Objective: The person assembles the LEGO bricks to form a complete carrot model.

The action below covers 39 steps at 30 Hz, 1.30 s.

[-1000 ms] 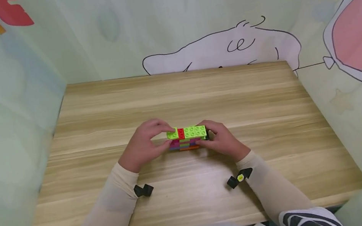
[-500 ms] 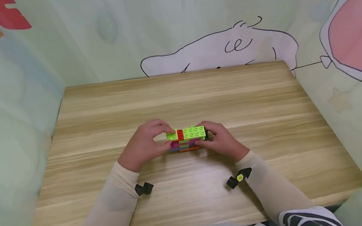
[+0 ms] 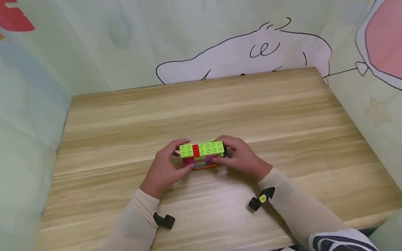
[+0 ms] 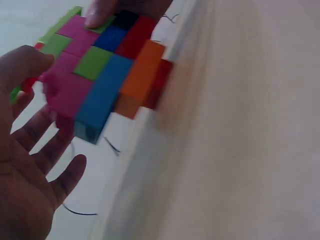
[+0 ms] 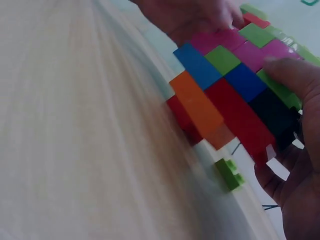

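A block of stacked toy bricks (image 3: 208,148) stands mid-table in the head view, its studded top lime green with one red brick. Pink, green, blue, black, orange and red bricks fill its side in both wrist views. My left hand (image 3: 162,170) holds the left end, thumb in front and a finger reaching behind; in the left wrist view its lower fingers spread apart from the bricks. The right end is gripped by my right hand (image 3: 244,156), whose thumb presses a side brick in the right wrist view. I cannot tell whether the base touches the table.
A small loose green brick (image 5: 230,174) shows beyond the stack in the right wrist view. The wooden table (image 3: 198,108) is bounded by printed cloth walls (image 3: 96,37) at the back and sides. A black wrist device (image 3: 165,220) hangs below the left wrist.
My left hand has slid down from the stack's top to its left side. The stack has shifted slightly left, with the right hand still gripping it.
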Tool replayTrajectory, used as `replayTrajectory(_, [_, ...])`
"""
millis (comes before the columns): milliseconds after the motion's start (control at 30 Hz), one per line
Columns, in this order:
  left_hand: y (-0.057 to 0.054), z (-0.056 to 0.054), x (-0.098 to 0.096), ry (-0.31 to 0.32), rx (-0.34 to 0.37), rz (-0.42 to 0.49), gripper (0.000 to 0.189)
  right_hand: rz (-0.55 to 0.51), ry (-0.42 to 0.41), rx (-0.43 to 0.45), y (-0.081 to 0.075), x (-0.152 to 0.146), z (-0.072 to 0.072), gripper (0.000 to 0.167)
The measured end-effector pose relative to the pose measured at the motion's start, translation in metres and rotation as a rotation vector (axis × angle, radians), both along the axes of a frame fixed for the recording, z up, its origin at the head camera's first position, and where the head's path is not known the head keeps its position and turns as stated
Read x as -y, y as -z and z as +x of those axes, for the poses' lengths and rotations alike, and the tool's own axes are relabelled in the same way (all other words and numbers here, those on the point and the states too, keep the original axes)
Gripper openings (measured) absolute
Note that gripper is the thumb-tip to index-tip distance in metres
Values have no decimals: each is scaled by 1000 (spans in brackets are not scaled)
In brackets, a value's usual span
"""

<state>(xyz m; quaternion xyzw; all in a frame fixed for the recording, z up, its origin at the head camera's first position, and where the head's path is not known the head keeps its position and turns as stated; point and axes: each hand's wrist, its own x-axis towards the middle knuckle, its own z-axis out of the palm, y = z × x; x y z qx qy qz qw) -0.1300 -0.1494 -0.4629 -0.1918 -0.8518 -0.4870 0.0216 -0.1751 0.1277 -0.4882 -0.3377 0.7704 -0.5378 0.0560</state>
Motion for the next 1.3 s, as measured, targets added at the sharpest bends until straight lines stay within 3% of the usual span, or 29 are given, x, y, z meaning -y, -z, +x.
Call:
replayTrajectory(100, [11, 1, 4, -26, 6, 16, 44, -54, -15, -3, 5, -3, -7, 58])
replayTrajectory(200, [15, 1, 10, -47, -12, 19, 37, -14, 60, -40, 13, -7, -21, 68])
replayTrajectory(300, [16, 0, 17, -56, -5, 26, 38, 192, 132, -93, 18, -4, -35, 50])
replayTrajectory(400, [15, 0, 20, -52, 4, 32, 38, 430, 118, -176, 21, 5, -43, 52])
replayTrajectory(533, [14, 0, 19, -34, -5, 44, 37, 514, 94, -236, 23, 9, -46, 48])
replayTrajectory(700, [15, -1, 19, -29, -13, 40, 35, 464, 87, -193, 22, 0, -46, 36])
replayTrajectory(800, [17, -1, 21, -45, -12, 46, 34, 400, 117, -119, 17, -6, -44, 33])
replayTrajectory(967, [19, 1, 15, -23, -19, 76, 36, 140, 271, -13, -9, -22, -29, 34])
replayTrajectory(1067, [20, 1, 9, -1, -38, 88, 35, -13, 304, -18, -29, -27, -16, 33])
replayTrajectory(1167, [20, 1, 4, 7, -62, 87, 34, -114, 271, -38, -44, -25, -2, 31])
replayTrajectory(1300, [21, 1, -1, 1, -78, 82, 34, -93, 231, -127, -50, -15, 8, 30])
